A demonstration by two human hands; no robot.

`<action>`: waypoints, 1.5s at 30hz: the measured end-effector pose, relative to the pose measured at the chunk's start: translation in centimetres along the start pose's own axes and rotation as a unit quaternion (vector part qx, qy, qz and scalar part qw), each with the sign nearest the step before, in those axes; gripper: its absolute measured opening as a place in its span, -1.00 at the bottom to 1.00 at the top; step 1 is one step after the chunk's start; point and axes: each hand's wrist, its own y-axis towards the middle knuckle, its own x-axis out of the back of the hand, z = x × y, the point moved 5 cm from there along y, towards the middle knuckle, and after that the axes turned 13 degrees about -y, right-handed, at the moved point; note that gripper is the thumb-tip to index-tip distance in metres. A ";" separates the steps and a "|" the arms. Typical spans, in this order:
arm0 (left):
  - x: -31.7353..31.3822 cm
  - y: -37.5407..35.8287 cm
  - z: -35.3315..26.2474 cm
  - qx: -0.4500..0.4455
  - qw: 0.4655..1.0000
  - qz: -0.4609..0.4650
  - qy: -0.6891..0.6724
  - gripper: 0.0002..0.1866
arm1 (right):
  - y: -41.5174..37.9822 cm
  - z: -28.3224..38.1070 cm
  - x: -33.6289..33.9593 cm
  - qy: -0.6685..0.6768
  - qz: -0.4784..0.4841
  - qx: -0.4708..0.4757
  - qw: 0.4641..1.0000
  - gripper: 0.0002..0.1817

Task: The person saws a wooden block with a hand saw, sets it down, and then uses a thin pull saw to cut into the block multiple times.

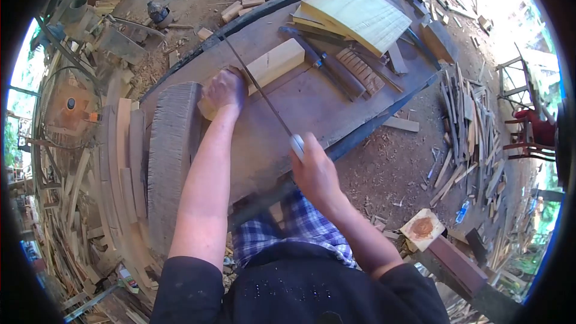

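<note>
My left hand [225, 89] is closed over the near end of a pale wooden block [277, 63] lying on the workbench [270, 132]. A handsaw [264, 95], seen nearly edge-on, crosses the block just to the right of my left knuckles. Its light-coloured handle [297, 145] is wrapped by the fingers of my right hand [316, 171], out over the bench's near side. From there the thin blade slants up and left past the block, its tip by the bench's far edge. To the left of my left hand stands a thick, rough-edged timber [174, 144].
Wide yellowish boards [357, 15] are stacked at the bench's far right. Beside them lie a dark-handled tool [342, 75] and a notched wooden piece [360, 72]. Long planks [124, 144] stand at the left, and scrap sticks [468, 126] cover the ground at the right.
</note>
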 end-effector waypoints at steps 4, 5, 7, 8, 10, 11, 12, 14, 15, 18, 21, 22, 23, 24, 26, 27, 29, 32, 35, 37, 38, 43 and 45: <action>0.0 0.4 0.3 -0.018 1.000 -0.002 0.001 -0.40 | -4.8 -0.7 3.1 -0.022 0.049 -0.023 0.998 -0.73; 0.0 0.0 0.1 -0.034 0.999 0.007 0.011 -0.40 | -5.0 -0.5 3.2 -0.021 0.055 -0.026 0.998 -0.73; 0.0 -0.8 0.0 -0.028 1.000 0.008 0.010 -0.42 | 0.1 1.0 0.6 -0.003 -0.004 0.000 1.000 -0.78; 0.3 -0.6 -0.4 -0.020 1.000 0.002 0.007 -0.43 | 3.4 1.7 -1.3 -0.024 0.001 -0.001 1.000 -0.78; 0.5 -0.1 -0.4 -0.011 1.000 -0.017 0.004 -0.44 | 5.4 2.4 -2.3 -0.039 0.001 0.002 0.999 -0.78; 0.2 0.1 -0.1 0.005 1.000 -0.020 -0.001 -0.44 | 4.9 2.3 -1.9 -0.027 -0.011 0.013 1.000 -0.77; 0.1 -0.1 0.0 0.008 1.000 -0.015 -0.003 -0.44 | 4.0 2.0 -1.5 -0.019 -0.017 0.024 0.999 -0.76; 0.2 0.4 0.1 0.011 1.000 -0.001 -0.004 -0.44 | -1.2 0.7 0.9 -0.007 -0.010 0.002 1.000 -0.74; 0.2 0.3 0.0 0.017 1.000 0.002 -0.007 -0.44 | -4.6 -0.6 2.1 -0.006 0.016 -0.009 1.000 -0.74; 0.2 0.1 0.3 -0.005 1.000 -0.003 0.009 -0.45 | -6.1 -0.4 3.2 -0.010 0.044 -0.020 0.999 -0.73; -0.2 0.0 -0.1 -0.031 0.999 0.004 0.024 -0.44 | 0.1 1.1 0.6 -0.018 0.002 -0.010 1.000 -0.73; -0.3 0.1 0.1 -0.022 1.000 -0.004 0.020 -0.44 | 3.4 1.8 -1.5 -0.029 -0.007 0.005 1.000 -0.74; -0.1 0.2 0.2 -0.011 1.000 -0.012 0.018 -0.44 | 5.4 2.5 -2.7 -0.039 -0.014 0.019 0.999 -0.74; 0.4 0.4 -0.1 -0.015 1.000 -0.017 0.019 -0.44 | 5.4 2.7 -2.4 -0.035 -0.018 0.020 0.999 -0.74; 0.2 0.1 -0.1 -0.003 1.000 -0.029 -0.010 -0.44 | 4.2 2.4 -1.6 -0.021 -0.008 -0.003 1.000 -0.75; -0.4 -0.5 -0.1 -0.001 1.000 -0.027 -0.015 -0.44 | 2.8 1.8 -0.8 -0.021 -0.011 0.018 1.000 -0.74; -0.4 -2.9 -0.7 -0.115 0.985 -0.130 0.004 -0.45 | 0.3 1.6 -0.2 -0.034 -0.001 0.019 0.999 -0.74; 0.0 -2.9 -0.8 -0.132 0.980 -0.144 -0.019 -0.46 | 0.4 1.8 -0.6 -0.052 0.013 0.017 0.998 -0.74; -0.3 -0.2 -0.6 -0.018 0.999 0.028 0.030 -0.50 | 3.3 2.9 -1.2 -0.059 0.004 0.001 0.998 -0.76; -0.8 0.6 -0.4 -0.021 1.000 0.009 0.003 -0.50 | 4.3 3.3 -2.6 -0.060 -0.007 0.000 0.998 -0.76; -1.1 0.8 0.0 -0.020 1.000 -0.006 -0.014 -0.51 | 4.4 3.2 -3.0 -0.054 -0.010 -0.006 0.998 -0.76; -1.1 1.4 0.3 -0.006 1.000 0.013 -0.026 -0.54 | -5.6 -0.2 0.2 -0.009 0.004 -0.038 0.999 -0.80; -1.9 1.2 0.8 -0.003 1.000 -0.001 -0.021 -0.54 | -10.4 -1.7 2.4 -0.008 0.038 -0.065 0.997 -0.75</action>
